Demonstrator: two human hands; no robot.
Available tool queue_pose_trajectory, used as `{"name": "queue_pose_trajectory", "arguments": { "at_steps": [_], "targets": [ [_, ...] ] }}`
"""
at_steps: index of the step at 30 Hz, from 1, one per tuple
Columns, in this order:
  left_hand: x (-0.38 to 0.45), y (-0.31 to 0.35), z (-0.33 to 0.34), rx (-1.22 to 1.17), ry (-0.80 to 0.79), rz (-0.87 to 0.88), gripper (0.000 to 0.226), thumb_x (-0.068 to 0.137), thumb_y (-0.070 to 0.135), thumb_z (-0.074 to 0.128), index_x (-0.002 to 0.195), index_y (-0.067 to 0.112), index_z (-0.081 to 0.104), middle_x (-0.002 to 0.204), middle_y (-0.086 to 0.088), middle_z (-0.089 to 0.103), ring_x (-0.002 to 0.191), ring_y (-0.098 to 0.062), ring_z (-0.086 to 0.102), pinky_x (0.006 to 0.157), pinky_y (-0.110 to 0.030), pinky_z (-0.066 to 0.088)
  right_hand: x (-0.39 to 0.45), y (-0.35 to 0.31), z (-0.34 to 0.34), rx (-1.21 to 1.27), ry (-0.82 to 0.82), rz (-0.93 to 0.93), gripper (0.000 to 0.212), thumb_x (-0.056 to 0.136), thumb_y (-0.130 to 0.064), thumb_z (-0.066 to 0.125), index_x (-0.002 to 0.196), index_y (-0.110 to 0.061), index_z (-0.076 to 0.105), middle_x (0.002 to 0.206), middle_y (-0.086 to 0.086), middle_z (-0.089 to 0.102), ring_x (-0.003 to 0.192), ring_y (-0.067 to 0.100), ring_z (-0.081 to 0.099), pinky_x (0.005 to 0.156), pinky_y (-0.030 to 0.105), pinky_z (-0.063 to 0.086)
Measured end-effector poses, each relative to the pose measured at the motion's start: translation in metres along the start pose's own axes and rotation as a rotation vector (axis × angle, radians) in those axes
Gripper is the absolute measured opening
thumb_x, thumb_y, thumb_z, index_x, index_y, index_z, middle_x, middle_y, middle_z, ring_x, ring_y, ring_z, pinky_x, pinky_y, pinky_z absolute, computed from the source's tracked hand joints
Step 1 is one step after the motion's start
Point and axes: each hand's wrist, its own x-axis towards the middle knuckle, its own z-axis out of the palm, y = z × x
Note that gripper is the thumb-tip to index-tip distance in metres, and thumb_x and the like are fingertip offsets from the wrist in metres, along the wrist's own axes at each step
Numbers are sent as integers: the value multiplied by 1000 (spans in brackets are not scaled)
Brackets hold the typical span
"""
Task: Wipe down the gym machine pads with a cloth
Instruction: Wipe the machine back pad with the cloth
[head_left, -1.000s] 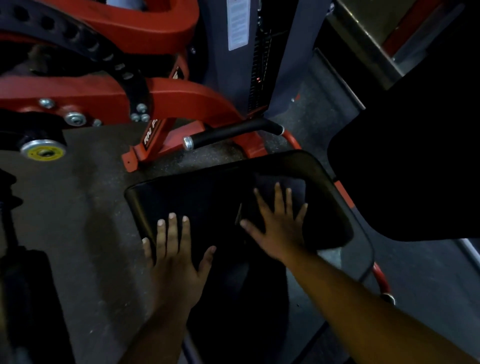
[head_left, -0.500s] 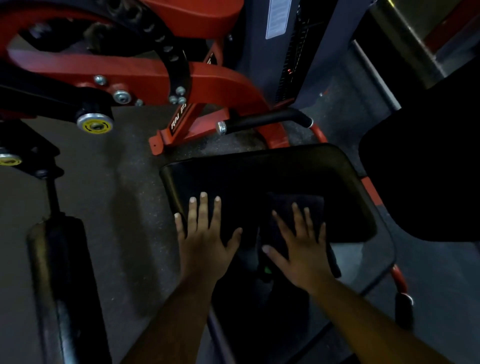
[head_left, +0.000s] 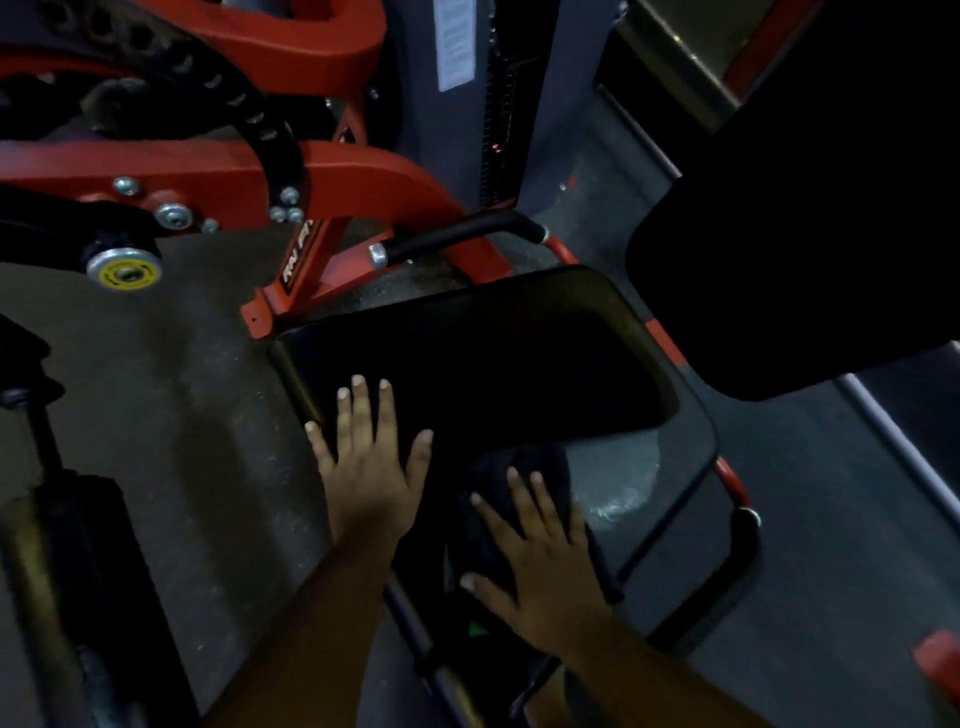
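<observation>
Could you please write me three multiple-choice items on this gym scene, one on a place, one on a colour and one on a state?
1. Where does the dark folded cloth lie?
A. under the right hand
B. on the floor
C. over the black foam-covered handle

2. What colour is the machine's painted steel frame?
A. blue
B. red
C. yellow

3. How is the left hand placed?
A. clenched in a fist
B. gripping the handle
C. flat, fingers spread, on the black padded seat

Answers: 1 A, the fingers press on the cloth at the seat's near edge; 2 B, the arms and base are red; 3 C, straight fingers rest on the pad.
</observation>
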Motion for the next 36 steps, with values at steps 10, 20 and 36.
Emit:
{"name": "queue_pose_trajectory", "arguments": {
  "at_steps": [10, 20, 36],
  "targets": [
    [-12, 25, 10, 150, -139, 508, 78, 98, 65, 31, 162, 21, 25, 171, -8, 17, 158, -25, 12, 121, -69, 3, 41, 57, -7, 112, 174, 526, 79, 93, -82, 17, 161, -44, 0, 170, 7, -13, 156, 29, -17, 121, 64, -8],
    [-36, 35, 17, 176, -242, 708, 83, 95, 70, 38, 161, 21, 29, 169, -8, 21, 158, -25, 16, 122, -66, 15, 52, 119, -16, 220, 176, 688, 84, 87, -90, 16, 158, -50, -4, 171, 3, -13, 155, 30, -18, 117, 71, -5],
    [-117, 58, 20, 174, -304, 407, 91, 87, 65, 45, 163, 21, 20, 171, -6, 13, 159, -27, 7, 122, -68, 4, 61, 130, -22, 181, 110, 687, 75, 92, -80, 12, 158, -49, -5, 171, 3, -13, 155, 31, -17, 116, 73, -5]
  ]
}}
